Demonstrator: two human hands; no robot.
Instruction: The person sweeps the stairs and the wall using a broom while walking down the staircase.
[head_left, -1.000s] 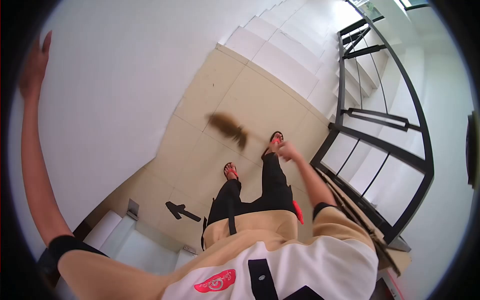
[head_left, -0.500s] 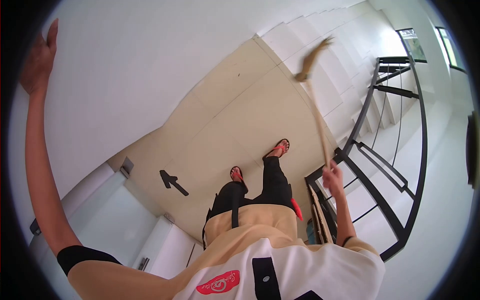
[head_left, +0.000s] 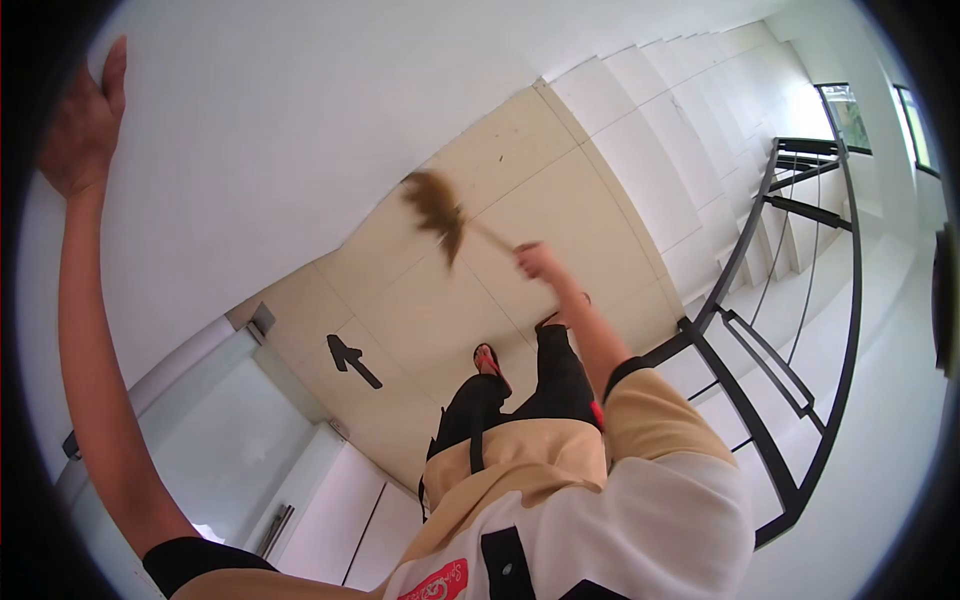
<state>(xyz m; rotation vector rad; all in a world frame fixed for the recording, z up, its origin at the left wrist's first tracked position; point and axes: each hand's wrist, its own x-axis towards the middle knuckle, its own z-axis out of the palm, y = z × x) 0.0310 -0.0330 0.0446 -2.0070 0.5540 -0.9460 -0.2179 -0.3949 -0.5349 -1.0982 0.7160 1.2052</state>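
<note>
nearest the camera, a short-sleeved beige-and-white fabric shirt with black cuffs (head_left: 640,510) carries a red patch with pale lettering. the left arm is raised; the bare left hand (head_left: 88,130) is spread with the thumb apart, set against the smooth white wall (head_left: 290,130), its fingertips lost in the dark rim of view. nothing is seen in its grasp. the bare right hand (head_left: 537,261) is clenched around the pale, straight, stick-like handle of a brown-bristled broom (head_left: 435,208). the bristles are blurred and appear over the floor at the wall's lower edge; contact cannot be told.

below are black cloth trousers (head_left: 560,378) and dark sandals with red straps (head_left: 486,362). the floor is of beige square tiles (head_left: 400,300) with thin dark joints; one small dark speck shows on it. a flat black arrow-shaped marking (head_left: 353,362) lies on the tiles, near a pale, glossy, glass-like panel (head_left: 235,405).

on the opposite side stands a black metal-framed railing (head_left: 745,407) with thin rods. beyond the tiles, broad white steps (head_left: 640,130) rise along the wall toward a dark-framed glass window (head_left: 845,115), strongly lit.
</note>
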